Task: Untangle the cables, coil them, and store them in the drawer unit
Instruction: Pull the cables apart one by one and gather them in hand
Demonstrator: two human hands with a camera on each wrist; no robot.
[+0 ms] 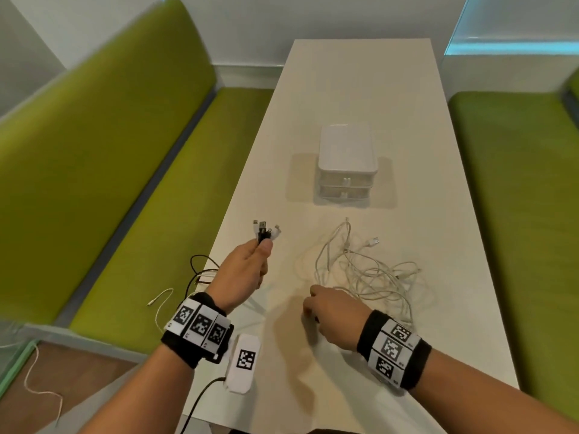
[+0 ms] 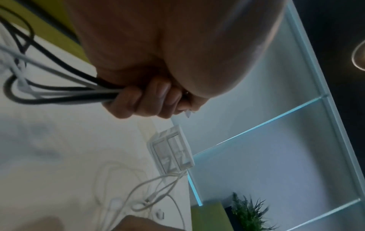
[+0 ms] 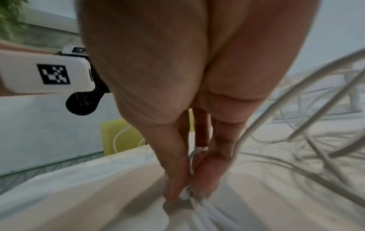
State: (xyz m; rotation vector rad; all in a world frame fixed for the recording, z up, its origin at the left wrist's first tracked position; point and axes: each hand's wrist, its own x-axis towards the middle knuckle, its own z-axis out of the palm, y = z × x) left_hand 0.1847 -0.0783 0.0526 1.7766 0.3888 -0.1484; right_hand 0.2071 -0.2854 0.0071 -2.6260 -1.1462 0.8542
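My left hand [image 1: 247, 266] grips cable plugs [image 1: 265, 230] pointing up-frame, my right hand [image 1: 332, 311] pinching white cables [image 1: 366, 270] on the pale desk [image 1: 354, 89].

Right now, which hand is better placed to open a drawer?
Neither is free: the left hand grips a bundle of cable ends; the right hand pinches white cable. Left is nearer the drawer unit.
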